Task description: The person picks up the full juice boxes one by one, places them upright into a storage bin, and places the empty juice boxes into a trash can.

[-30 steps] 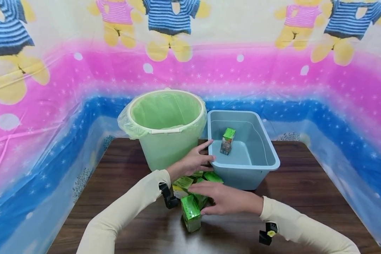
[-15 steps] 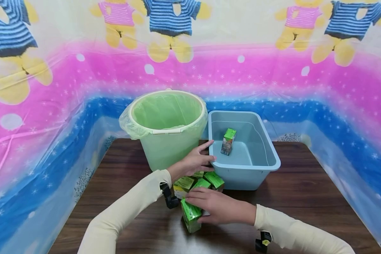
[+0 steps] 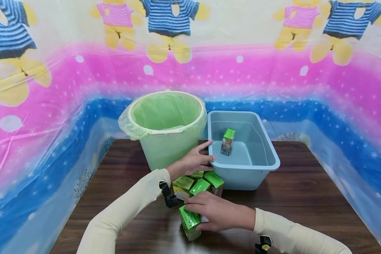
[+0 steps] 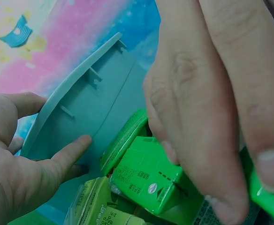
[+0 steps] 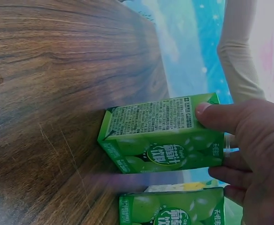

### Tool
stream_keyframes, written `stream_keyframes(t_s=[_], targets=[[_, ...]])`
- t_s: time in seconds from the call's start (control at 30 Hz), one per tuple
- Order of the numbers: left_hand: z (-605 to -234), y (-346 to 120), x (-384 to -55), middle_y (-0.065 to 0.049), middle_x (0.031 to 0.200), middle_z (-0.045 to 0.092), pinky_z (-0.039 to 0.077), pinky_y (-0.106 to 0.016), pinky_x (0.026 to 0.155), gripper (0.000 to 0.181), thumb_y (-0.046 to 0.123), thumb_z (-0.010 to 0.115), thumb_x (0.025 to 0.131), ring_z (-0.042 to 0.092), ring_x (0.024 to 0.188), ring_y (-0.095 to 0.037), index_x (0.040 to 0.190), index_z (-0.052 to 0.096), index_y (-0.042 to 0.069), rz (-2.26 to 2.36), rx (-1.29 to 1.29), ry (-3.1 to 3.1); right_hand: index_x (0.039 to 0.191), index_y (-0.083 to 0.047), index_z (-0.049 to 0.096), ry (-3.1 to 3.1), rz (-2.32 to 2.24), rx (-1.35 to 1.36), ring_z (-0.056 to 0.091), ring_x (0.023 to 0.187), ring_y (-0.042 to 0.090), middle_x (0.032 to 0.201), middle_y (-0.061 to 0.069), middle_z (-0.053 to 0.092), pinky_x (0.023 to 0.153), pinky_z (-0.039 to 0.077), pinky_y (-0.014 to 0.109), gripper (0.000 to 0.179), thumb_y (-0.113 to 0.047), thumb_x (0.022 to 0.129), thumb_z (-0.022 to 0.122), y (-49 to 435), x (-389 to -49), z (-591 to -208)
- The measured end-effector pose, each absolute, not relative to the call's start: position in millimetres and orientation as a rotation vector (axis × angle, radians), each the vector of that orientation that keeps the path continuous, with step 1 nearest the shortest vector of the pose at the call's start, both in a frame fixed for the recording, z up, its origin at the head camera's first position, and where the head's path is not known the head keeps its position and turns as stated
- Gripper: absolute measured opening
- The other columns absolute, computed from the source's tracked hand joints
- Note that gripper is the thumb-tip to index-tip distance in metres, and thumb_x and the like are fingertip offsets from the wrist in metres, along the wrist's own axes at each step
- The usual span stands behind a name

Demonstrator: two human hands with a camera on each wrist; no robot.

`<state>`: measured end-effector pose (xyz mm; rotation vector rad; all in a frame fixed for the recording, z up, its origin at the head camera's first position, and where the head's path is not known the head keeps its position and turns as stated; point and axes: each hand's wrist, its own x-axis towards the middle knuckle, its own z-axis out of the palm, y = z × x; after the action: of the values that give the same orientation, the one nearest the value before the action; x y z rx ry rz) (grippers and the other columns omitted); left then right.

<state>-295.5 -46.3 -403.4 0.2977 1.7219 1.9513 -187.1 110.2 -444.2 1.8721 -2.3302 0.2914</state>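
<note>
My left hand (image 3: 193,162) grips the near-left rim of a light blue plastic tub (image 3: 266,141). In the left wrist view its thumb lies on the outer wall while a finger passes behind the rim. My right hand (image 3: 220,211) holds a green juice carton (image 3: 190,222), standing on the table in front of the others. The right wrist view shows the thumb on the carton's text panel and the fingertips near its top end. A second green carton (image 5: 174,206) stands beside it there. Several more juice cartons (image 3: 200,186) cluster between my arms, partly hidden. One juice carton (image 3: 228,141) leans inside the tub.
Left of the tub stands a pale green bucket (image 3: 168,151) with a clear green bag over its rim. Both are on a dark wood table (image 3: 124,218). A patterned curtain (image 3: 241,77) surrounds the table's back and sides.
My right hand has moved toward the body, from beside the pile onto the front carton, and taken hold of it. That carton has shifted slightly nearer the body. The left hand stays put.
</note>
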Motion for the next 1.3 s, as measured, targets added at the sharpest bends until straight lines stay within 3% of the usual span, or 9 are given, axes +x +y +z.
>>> stream_keyframes(t_s=[0.2,0.43,0.73,0.93,1.13,1.2,1.3], targets=[[-405,-51,-300,-0.027,0.155,0.035,0.05,-0.053,0.102,0.079,-0.001,0.058,0.1,0.046,0.135,-0.045,0.164,0.019,0.024,1.938,0.343,1.681,0.141,-0.008,0.057,-2.379,0.378,1.873,0.053,0.13,0.02,0.14,0.009,0.06,0.108,0.046,0.037,0.063,-0.039,0.09,0.078,111,-187,-443],[-409,-56,-308,-0.024,0.158,0.033,0.039,-0.061,0.11,0.077,-0.002,0.058,0.1,0.049,0.134,-0.043,0.164,0.022,0.024,1.954,0.367,1.632,0.142,-0.007,0.056,-2.349,0.419,1.884,0.053,0.131,0.02,0.141,0.008,0.059,0.108,0.045,0.036,0.065,-0.036,0.089,0.08,112,-188,-444],[-410,-56,-308,-0.024,0.156,0.038,0.047,-0.055,0.106,0.077,-0.003,0.057,0.1,0.054,0.13,-0.038,0.163,0.023,0.024,1.952,0.369,1.637,0.142,-0.007,0.055,-2.333,0.396,1.873,0.053,0.131,0.02,0.141,0.007,0.059,0.11,0.044,0.036,0.066,-0.036,0.089,0.08,111,-188,-448],[-407,-57,-307,-0.023,0.157,0.035,0.049,-0.053,0.105,0.077,-0.003,0.058,0.1,0.056,0.127,-0.036,0.163,0.023,0.025,1.95,0.37,1.641,0.148,-0.007,0.05,-2.437,0.47,1.876,0.046,0.138,0.022,0.149,0.01,0.053,0.112,0.042,0.041,0.07,-0.047,0.094,0.071,114,-192,-442],[-407,-58,-307,-0.023,0.159,0.032,0.043,-0.057,0.109,0.078,-0.002,0.058,0.1,0.048,0.135,-0.041,0.164,0.02,0.024,1.944,0.373,1.625,0.143,-0.005,0.055,-2.484,0.565,1.68,0.049,0.136,0.026,0.145,0.012,0.056,0.109,0.045,0.045,0.051,-0.034,0.102,0.063,118,-209,-438],[-408,-59,-307,-0.023,0.159,0.032,0.042,-0.058,0.11,0.078,-0.002,0.058,0.1,0.046,0.137,-0.042,0.164,0.02,0.024,1.936,0.383,1.621,0.137,-0.002,0.059,-2.456,0.466,1.575,0.054,0.131,0.026,0.139,0.013,0.06,0.106,0.048,0.045,0.046,-0.029,0.101,0.066,118,-214,-440],[-409,-59,-308,-0.023,0.159,0.032,0.042,-0.057,0.11,0.078,-0.001,0.058,0.101,0.046,0.136,-0.041,0.164,0.02,0.025,1.929,0.389,1.624,0.13,-0.001,0.064,-2.424,0.287,1.459,0.058,0.124,0.027,0.132,0.014,0.064,0.102,0.051,0.043,0.05,-0.035,0.095,0.073,118,-220,-444]])
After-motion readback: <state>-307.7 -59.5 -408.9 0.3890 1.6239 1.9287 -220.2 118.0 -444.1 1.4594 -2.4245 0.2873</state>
